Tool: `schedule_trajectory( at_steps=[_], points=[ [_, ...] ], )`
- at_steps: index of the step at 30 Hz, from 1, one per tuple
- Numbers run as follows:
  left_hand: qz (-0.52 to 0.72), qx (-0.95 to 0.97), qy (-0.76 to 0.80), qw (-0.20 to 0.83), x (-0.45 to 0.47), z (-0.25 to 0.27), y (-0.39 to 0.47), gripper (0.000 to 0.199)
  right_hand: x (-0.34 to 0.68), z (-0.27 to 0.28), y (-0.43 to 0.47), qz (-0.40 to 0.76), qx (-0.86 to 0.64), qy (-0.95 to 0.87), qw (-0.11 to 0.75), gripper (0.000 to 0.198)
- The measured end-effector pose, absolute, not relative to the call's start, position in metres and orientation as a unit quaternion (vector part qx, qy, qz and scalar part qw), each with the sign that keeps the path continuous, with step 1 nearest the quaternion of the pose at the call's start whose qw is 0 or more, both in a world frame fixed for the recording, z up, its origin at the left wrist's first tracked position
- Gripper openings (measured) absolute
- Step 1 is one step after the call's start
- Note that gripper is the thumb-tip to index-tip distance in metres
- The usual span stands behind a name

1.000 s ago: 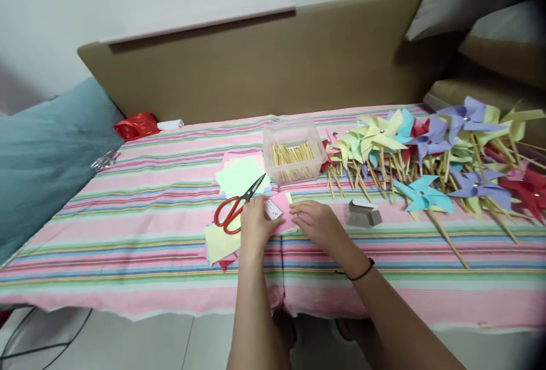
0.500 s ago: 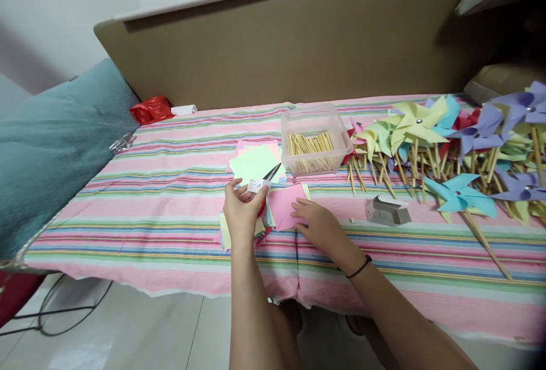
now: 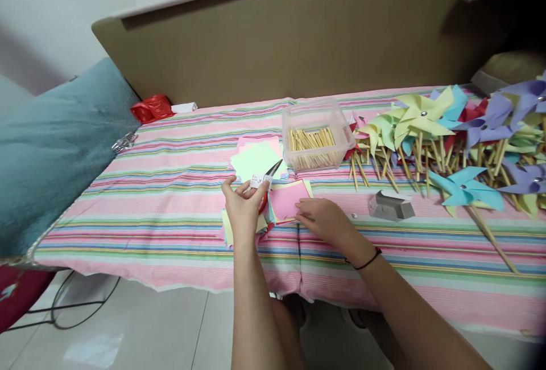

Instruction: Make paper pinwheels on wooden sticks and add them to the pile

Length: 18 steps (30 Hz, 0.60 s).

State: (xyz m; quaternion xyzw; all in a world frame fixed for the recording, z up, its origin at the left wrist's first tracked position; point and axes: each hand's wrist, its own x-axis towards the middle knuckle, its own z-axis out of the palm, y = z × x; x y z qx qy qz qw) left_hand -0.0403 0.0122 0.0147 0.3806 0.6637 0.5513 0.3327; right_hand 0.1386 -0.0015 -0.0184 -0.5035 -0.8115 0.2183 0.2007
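My left hand (image 3: 242, 205) is raised a little above the striped cloth and pinches a small white label (image 3: 257, 181) between its fingertips. Red-handled scissors (image 3: 269, 175) lie right behind it, mostly hidden by the hand. My right hand (image 3: 326, 219) rests flat on the near edge of a pink paper square (image 3: 286, 198), which tops a small pile of coloured squares. Another stack with a pale green sheet (image 3: 256, 159) on top lies just beyond.
A clear plastic box of wooden sticks (image 3: 315, 141) stands behind the papers. Many paper pinwheels (image 3: 447, 131) on sticks cover the right side. A small grey box (image 3: 390, 205) lies near my right hand. A teal cushion (image 3: 55, 142) and a red bag (image 3: 151, 108) are at the left.
My left hand has lifted off the paper pile with the small white label in its fingers. My right hand has stayed on the pink square. The view has shifted slightly left.
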Motion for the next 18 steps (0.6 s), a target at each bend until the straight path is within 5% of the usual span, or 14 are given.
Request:
schedule_trajectory(
  at_steps=[11,15,18],
  points=[
    [0.519,0.338,0.627,0.472,-0.011,0.009,0.013,0.063,0.147,-0.011,0.003,0.253,-0.639,-0.573,0.446,0.021],
    [0.441,0.462,0.667,0.384,-0.003,0.002,0.010,0.066,0.157,0.004,0.001,0.185,-0.647,-0.528,0.519,0.015],
    [0.345,0.558,0.681,0.324,0.001,0.003,0.008,0.065,0.166,0.012,-0.001,0.237,-0.610,-0.479,0.585,0.010]
  ],
)
